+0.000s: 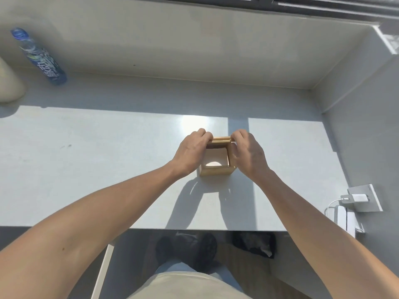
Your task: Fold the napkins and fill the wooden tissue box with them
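From the head view, the wooden tissue box (216, 157) is sitting on the pale, smooth worktop (86, 169), nearer its front edge than the back wall and right of the middle. Both hands are working at the box's far rim: the left hand (191, 151) and the right hand (248, 152) are each pinching an end of a thin wooden slat, seemingly the sliding lid (221, 139), so each grip is clamped on that piece. No napkins are showing on the worktop; something pale is lying at the bottom of the box, but I cannot tell what. To do this step well, I judge the lid should be drawing evenly along its grooves, both ends moving together so it is not jamming. The box is square, light, matt timber with crisp edges. A blue-capped plastic bottle (38, 57) is lying near the back left corner
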